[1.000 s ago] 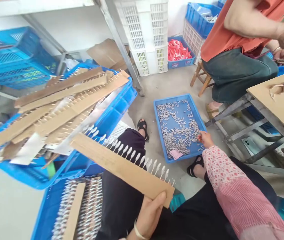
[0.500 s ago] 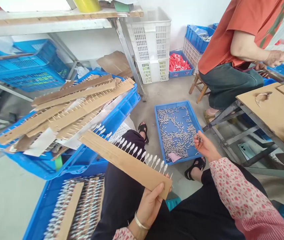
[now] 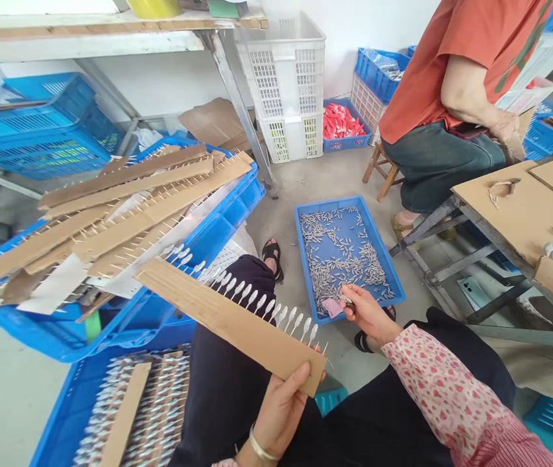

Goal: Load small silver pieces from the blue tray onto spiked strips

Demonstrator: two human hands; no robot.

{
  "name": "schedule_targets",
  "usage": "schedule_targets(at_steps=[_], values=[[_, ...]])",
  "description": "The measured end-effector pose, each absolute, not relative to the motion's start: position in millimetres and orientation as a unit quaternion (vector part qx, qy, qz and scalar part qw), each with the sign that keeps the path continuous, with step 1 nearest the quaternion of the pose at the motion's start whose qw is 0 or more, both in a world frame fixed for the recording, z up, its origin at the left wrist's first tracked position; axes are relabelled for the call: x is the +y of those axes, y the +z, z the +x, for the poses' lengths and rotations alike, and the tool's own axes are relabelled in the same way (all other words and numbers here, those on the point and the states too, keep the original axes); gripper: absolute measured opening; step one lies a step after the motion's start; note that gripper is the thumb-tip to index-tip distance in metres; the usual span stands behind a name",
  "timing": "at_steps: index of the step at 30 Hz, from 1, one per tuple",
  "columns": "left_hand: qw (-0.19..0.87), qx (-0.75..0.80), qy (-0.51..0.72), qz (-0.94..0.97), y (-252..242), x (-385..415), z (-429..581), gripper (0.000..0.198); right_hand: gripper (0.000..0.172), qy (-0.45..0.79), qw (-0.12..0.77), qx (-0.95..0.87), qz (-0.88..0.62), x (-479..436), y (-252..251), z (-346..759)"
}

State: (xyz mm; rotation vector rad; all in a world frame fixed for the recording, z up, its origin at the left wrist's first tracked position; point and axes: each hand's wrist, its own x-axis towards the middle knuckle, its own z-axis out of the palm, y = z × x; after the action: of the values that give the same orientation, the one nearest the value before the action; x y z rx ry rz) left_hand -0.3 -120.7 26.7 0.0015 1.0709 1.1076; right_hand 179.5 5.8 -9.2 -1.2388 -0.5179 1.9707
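My left hand (image 3: pixel 286 405) is closed on the right end of a long cardboard strip (image 3: pixel 227 324), held tilted above my lap. Along its upper edge stand thin sticks tipped with small silvery-white spindle-shaped pieces (image 3: pixel 257 300); the last sticks near my thumb are bare. My right hand (image 3: pixel 366 311) is pinched on one or more small silver spindle-shaped pieces (image 3: pixel 347 300), to the right of the strip's end. Below it on the floor is a shallow blue tray (image 3: pixel 305 259) with many loose pieces of the same kind and a pink scrap (image 3: pixel 332 307).
To the left, a blue crate (image 3: pixel 159 327) bears cardboard strips (image 3: pixel 159 214) with bare sticks. A lower blue crate (image 3: pixel 57 415) holds filled strips. A co-worker (image 3: pixel 456 84) sits on a wooden stool (image 3: pixel 382 172) beside a low cardboard-topped table (image 3: pixel 509 194). White crates (image 3: pixel 286 84) stand by the wall.
My right hand has moved left from the tray's right edge towards the strip, pieces in its fingers. The strip in my left hand has shifted slightly left. The co-worker's hands have lowered.
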Motion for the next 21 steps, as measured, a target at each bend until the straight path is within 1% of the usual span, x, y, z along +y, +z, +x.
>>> schedule_targets(at_steps=[3,6,9,12,17,19,21], values=[[0.718,0.487,0.497,0.007,26.8,-120.3,-0.1,0.034,0.038,0.774,0.354,-0.22,-0.477,4.1,-1.9,179.1],[0.721,0.488,0.492,0.016,26.2,-120.1,-0.2,0.032,0.033,0.804,0.332,-0.234,-0.434,0.9,5.9,178.4],[0.719,0.492,0.49,0.02,25.8,-120.1,-0.1,0.032,0.029,0.803,0.311,-0.296,-0.414,-2.0,8.8,179.3],[0.716,0.494,0.492,0.023,25.8,-119.9,0.3,0.035,0.031,0.798,0.264,-0.368,-0.397,-4.7,8.6,181.5],[0.712,0.496,0.496,0.019,27.9,-119.1,1.0,0.037,0.029,0.814,0.185,-0.412,-0.366,-8.8,7.2,182.0],[0.712,0.496,0.497,0.016,29.3,-118.8,1.1,0.037,0.025,0.816,0.177,-0.413,-0.363,-9.6,6.6,181.0],[0.712,0.495,0.498,0.014,30.3,-118.7,1.2,0.037,0.021,0.818,0.192,-0.4,-0.368,-9.6,6.4,180.3]])
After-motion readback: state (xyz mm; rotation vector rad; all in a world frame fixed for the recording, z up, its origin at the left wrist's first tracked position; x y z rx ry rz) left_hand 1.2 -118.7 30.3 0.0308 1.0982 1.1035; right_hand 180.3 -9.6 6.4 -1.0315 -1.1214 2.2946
